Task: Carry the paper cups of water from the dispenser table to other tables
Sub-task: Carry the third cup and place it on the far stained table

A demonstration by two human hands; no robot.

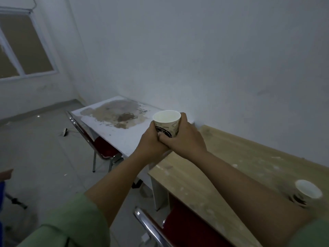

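— While I have both hands wrapped round this paper cup [166, 124], what worries you most?

— How soft it is. Your left hand [152, 139] and right hand [183, 138] are both closed on its lower half, fingers overlapping at the front. Squeeze harder and the wall buckles, and whatever is in it comes over the rim.

— I can't see a water line from up here; the inside just looks pale. So I judge it as full and keep my hold gentle.

— Where is it, exactly?

— In the air, over the spot where the white table [124, 138] meets the wooden table [231, 157]. It touches neither one.

— That seam is a risk. Set the base half on one top and half on the other, and if they sit at different heights it tips.

— The white one also has a big peeled, stained patch [117, 113]. A rough surface like that could leave the base rocking, so I'd pick a flat white part near the edge.

— And the other cup [307, 192]?

— It stands on the wooden table, close to my right forearm. If I pull that arm back carelessly, the elbow or sleeve could knock it over.

— Anything below?

— A red chair [105, 148] is tucked under the white table, another nearer me. Bumping one while leaning in would jolt my arms and slosh the water.
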